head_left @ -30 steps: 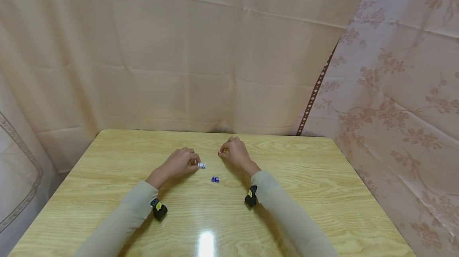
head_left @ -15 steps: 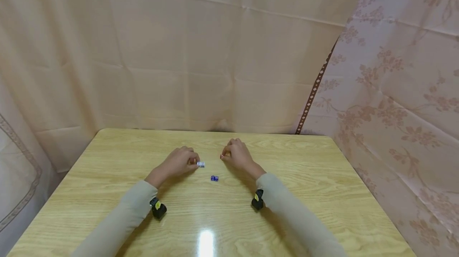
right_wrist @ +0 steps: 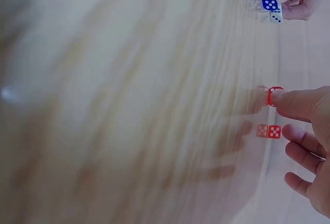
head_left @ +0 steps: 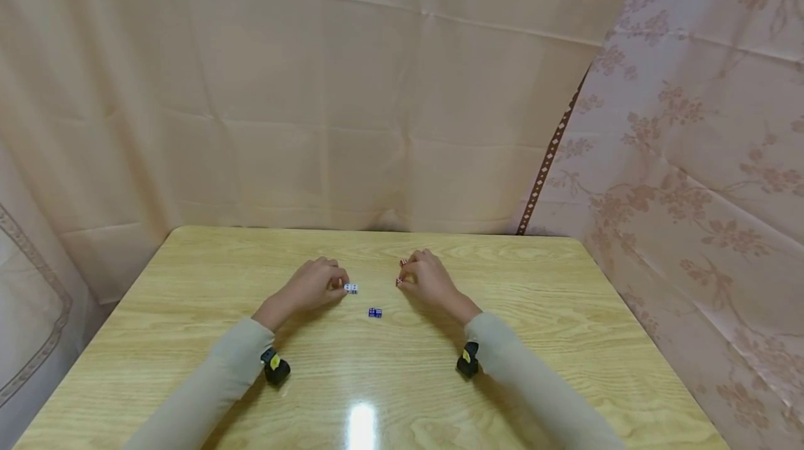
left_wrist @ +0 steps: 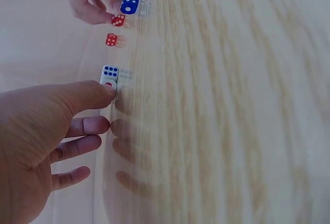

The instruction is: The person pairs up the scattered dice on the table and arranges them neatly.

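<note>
Thumb and finger of my left hand [head_left: 314, 284] pinch one of two white dice [head_left: 354, 289] that stand side by side on the table. The left wrist view shows that white die [left_wrist: 108, 83] under the thumb, with the other white die [left_wrist: 110, 72] against it. My right hand [head_left: 431, 281] pinches a red die [head_left: 398, 282] between thumb and forefinger. Behind it a second red die [head_left: 404, 263] sits on the table; in the right wrist view this red die [right_wrist: 274, 131] lies apart from the held one, near the other fingertips. Two blue dice [head_left: 375, 312] sit together between the hands, nearer me.
The wooden table [head_left: 251, 248] reaches a beige curtain [head_left: 283, 122] at its back edge. A flowered cloth [head_left: 678, 157] hangs along the right side. Each wrist carries a small black camera, such as the left one [head_left: 275, 368].
My right hand has moved right and nearer me, with the red die in its pinch. The second red die now shows behind that hand. My left hand stays on the white die.
</note>
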`<state>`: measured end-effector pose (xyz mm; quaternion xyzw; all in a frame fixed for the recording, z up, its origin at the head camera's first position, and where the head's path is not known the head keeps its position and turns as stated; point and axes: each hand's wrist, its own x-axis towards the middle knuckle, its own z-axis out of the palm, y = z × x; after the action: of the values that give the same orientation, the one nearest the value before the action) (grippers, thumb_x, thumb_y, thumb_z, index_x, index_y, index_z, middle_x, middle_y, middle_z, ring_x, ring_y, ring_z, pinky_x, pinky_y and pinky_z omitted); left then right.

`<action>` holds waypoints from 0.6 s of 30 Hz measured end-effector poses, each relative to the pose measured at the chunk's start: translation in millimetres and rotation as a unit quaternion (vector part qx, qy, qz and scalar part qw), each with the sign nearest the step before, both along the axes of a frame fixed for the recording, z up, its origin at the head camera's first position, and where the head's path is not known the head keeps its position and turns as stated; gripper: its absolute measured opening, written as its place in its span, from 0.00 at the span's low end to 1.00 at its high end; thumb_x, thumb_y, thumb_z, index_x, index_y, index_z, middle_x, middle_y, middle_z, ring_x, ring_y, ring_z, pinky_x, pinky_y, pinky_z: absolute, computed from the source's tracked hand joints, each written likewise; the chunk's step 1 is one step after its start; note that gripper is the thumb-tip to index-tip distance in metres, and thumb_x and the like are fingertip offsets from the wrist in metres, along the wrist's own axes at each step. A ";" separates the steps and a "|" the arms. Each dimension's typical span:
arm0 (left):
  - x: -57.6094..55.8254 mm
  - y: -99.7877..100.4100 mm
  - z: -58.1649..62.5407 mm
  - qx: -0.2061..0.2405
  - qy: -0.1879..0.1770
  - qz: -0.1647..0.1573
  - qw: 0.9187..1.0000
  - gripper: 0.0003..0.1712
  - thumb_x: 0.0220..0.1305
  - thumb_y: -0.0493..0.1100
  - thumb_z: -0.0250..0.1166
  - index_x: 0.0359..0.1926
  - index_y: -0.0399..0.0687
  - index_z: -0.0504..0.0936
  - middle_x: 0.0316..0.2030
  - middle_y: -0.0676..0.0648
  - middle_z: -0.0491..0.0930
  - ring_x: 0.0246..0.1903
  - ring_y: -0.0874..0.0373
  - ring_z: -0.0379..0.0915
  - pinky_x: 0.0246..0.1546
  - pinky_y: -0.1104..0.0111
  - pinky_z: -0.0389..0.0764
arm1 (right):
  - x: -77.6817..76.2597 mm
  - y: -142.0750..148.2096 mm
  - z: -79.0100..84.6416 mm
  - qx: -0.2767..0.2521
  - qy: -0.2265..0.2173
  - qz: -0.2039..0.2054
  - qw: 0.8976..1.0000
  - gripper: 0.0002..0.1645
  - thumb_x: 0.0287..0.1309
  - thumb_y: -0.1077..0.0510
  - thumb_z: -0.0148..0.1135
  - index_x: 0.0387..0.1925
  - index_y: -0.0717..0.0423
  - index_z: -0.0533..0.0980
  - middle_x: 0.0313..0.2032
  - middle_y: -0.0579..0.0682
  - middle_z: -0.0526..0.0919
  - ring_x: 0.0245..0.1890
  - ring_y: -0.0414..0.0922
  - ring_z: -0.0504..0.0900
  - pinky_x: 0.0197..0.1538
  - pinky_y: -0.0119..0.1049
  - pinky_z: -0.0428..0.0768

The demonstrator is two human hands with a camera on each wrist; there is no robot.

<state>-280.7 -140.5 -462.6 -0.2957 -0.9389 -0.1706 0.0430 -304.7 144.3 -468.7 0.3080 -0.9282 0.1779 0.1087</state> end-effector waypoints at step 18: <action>1.1 0.4 -0.9 0.017 0.008 0.001 1.000 0.06 0.61 0.44 0.73 0.38 0.49 0.88 0.31 0.53 0.81 0.34 0.60 0.72 0.38 0.64 0.75 | 13.2 33.2 2.1 -0.018 -0.002 0.012 1.000 0.05 0.52 0.56 0.78 0.30 0.52 0.88 0.34 0.48 0.80 0.36 0.43 0.71 0.41 0.38 0.72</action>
<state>-279.6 -140.1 -463.5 -0.2952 -0.9358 -0.1843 0.0560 -291.5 177.5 -466.6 0.3172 -0.9212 0.1965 0.1105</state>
